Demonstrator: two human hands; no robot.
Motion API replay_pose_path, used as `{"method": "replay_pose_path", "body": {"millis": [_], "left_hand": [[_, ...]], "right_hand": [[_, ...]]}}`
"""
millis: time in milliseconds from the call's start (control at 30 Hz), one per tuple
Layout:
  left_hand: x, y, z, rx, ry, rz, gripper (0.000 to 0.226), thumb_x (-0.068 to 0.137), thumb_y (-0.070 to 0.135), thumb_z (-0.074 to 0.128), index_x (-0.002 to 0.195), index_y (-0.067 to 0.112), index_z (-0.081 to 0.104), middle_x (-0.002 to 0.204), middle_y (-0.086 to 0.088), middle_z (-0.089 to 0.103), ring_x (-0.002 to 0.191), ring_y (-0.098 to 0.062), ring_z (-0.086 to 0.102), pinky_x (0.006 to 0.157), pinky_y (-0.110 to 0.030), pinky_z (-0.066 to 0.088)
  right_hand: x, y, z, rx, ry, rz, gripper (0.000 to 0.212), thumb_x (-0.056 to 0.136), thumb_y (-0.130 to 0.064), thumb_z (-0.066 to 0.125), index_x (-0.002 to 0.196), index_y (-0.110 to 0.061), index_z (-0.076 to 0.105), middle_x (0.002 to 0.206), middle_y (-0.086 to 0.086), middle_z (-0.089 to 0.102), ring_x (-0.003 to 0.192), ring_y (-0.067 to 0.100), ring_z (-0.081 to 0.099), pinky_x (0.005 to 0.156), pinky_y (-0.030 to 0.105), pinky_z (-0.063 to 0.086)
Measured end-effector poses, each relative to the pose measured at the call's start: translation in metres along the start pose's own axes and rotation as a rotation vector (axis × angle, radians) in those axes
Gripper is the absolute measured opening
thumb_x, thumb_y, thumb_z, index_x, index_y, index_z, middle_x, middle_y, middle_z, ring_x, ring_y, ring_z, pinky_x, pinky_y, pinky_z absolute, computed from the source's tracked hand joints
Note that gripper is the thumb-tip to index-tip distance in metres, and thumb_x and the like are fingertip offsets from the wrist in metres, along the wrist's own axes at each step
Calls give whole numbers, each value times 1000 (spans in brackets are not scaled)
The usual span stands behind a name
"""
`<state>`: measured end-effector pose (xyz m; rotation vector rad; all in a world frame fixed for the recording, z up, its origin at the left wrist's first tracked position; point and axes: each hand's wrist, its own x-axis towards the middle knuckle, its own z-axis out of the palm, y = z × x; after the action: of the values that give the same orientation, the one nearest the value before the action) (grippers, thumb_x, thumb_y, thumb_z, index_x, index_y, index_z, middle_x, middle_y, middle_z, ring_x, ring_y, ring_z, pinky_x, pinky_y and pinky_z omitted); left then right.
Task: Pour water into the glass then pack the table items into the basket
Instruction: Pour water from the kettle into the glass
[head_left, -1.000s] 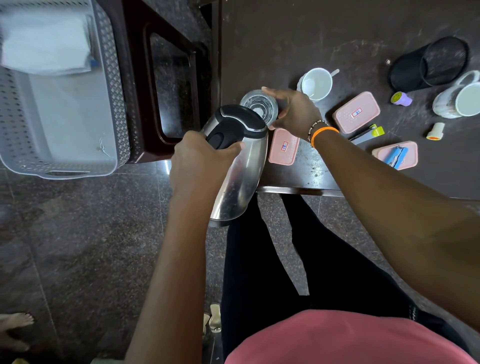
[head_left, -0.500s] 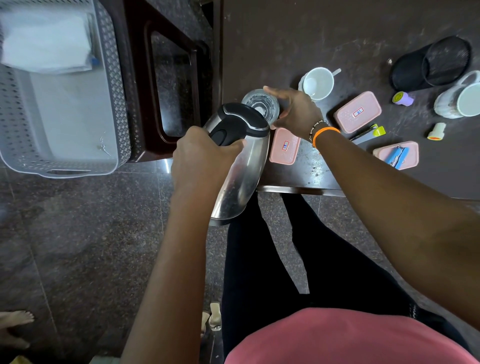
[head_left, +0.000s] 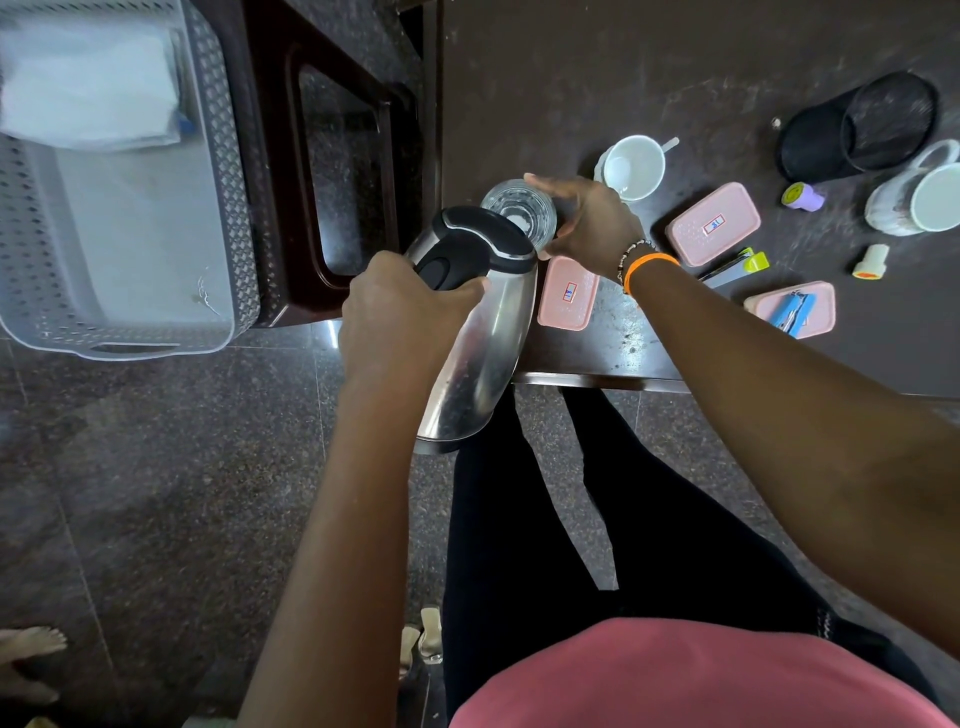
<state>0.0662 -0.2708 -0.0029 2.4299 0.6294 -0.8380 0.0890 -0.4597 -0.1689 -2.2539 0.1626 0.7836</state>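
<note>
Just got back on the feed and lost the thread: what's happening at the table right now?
A person is at the pouring step. The left hand grips the handle of a steel kettle, tipped with its top toward the glass, which the right hand holds at the table's edge. No stream of water is clearly visible. Packing has not begun: the cups, pink boxes and small items lie on the table, and the basket sits to the left.

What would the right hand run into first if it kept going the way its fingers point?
The right hand points toward the table's left edge, and the glass it grips is already against its fingers. Past the glass lies the dark wooden chair, probably lower, then the basket; depth is unclear.
</note>
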Motion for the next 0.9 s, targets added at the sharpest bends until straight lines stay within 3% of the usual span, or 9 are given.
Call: {"method": "replay_pose_path", "body": {"millis": [367, 533, 733, 900], "left_hand": [[1, -1, 1, -7, 8, 10, 49, 67, 51, 74, 86, 9, 58, 71, 6, 57, 72, -20, 61, 60, -29, 47], [1, -2, 2, -13, 12, 17, 45, 68, 51, 74, 78, 12, 54, 66, 8, 52, 64, -15, 55, 51, -24, 37], [2, -2, 1, -8, 8, 14, 48, 67, 52, 74, 82, 10, 54, 71, 5, 54, 76, -23, 60, 60, -29, 44], [2, -2, 1, -5, 14, 14, 50, 66, 53, 74, 84, 10, 56, 72, 4, 55, 77, -22, 61, 58, -27, 41]], "right_hand": [[-1, 0, -1, 8, 4, -2, 83, 63, -10, 77, 134, -38, 43, 135, -3, 55, 121, 17, 53, 102, 36, 46], [-2, 0, 0, 54, 29, -19, 82, 61, -5, 76, 132, -34, 47, 133, -2, 57, 120, 18, 54, 102, 35, 46], [-2, 1, 2, 68, 44, -41, 79, 62, -3, 76, 132, -28, 49, 132, 2, 59, 119, 19, 55, 101, 30, 45], [-2, 1, 2, 61, 55, -46, 79, 61, -3, 76, 132, -26, 49, 130, 6, 60, 117, 22, 56, 100, 30, 45]]}}
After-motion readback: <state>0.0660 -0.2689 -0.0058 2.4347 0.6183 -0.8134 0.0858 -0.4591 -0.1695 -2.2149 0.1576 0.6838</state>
